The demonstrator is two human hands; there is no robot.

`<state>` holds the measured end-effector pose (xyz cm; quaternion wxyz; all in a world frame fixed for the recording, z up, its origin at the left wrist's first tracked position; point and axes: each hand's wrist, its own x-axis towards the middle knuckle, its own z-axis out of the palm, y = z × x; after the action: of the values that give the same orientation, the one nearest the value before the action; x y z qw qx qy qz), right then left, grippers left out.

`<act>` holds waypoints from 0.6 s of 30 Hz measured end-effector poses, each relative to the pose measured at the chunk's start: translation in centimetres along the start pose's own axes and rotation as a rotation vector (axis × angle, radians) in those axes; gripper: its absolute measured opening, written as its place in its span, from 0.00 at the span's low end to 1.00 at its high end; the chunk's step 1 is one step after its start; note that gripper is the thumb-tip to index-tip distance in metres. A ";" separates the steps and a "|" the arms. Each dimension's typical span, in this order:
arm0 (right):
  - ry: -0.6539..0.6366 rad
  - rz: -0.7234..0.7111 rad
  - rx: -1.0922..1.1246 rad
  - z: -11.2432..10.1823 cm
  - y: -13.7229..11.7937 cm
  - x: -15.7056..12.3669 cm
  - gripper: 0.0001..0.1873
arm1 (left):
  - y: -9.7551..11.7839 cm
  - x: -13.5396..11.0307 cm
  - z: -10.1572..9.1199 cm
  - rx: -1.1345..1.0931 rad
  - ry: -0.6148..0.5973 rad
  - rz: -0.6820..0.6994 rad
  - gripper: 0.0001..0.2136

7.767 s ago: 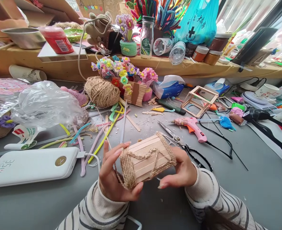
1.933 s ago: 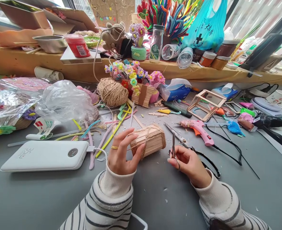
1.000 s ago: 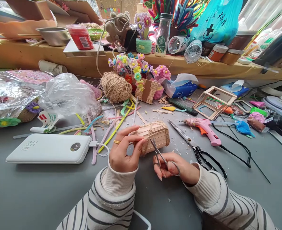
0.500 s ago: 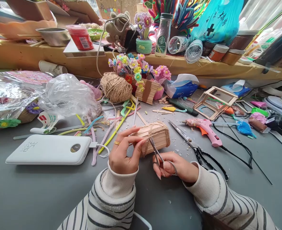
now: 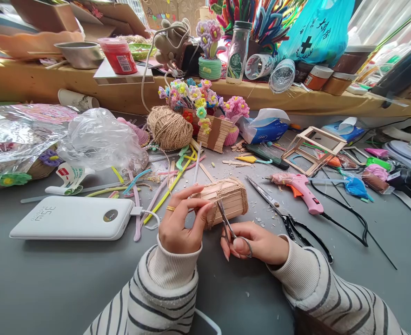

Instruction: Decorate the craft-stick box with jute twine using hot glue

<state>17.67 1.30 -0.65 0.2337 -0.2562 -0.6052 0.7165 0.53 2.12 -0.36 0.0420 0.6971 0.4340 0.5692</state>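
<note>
A small box of popsicle sticks wound with brown twine point(image 5: 230, 197) rests on the grey table in front of me. My left hand point(image 5: 183, 222), a gold ring on one finger, grips its left end, thumb and fingers pinching the twine there. My right hand point(image 5: 257, 243) is closed on the loops of small silver scissors point(image 5: 225, 220). The blades point up and to the left and touch the twine at the box's front left side.
A white power bank point(image 5: 71, 224) lies left of my hands. Large scissors point(image 5: 275, 207), a pink glue gun point(image 5: 296, 184) and black cables lie to the right. A twine ball point(image 5: 169, 128), pipe-cleaner flowers point(image 5: 198, 100), a plastic bag point(image 5: 99, 139) and loose sticks crowd the back.
My right hand picked up the small scissors from the table and brought their blades to the twine on the box. My left hand kept its grip; the scissor handles have closed slightly.
</note>
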 end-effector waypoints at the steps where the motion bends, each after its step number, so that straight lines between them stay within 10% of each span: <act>1: -0.005 0.002 0.008 0.0 0.0 0.0 0.27 | 0.0 0.0 0.0 -0.002 0.007 -0.006 0.02; 18: -0.103 0.005 0.067 -0.1 0.1 0.0 0.26 | 0.0 0.0 0.1 -0.019 0.011 0.003 0.02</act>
<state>17.71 1.40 -0.75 0.2089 -0.2127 -0.5913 0.7493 0.63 2.14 -0.45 0.0452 0.6943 0.4276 0.5771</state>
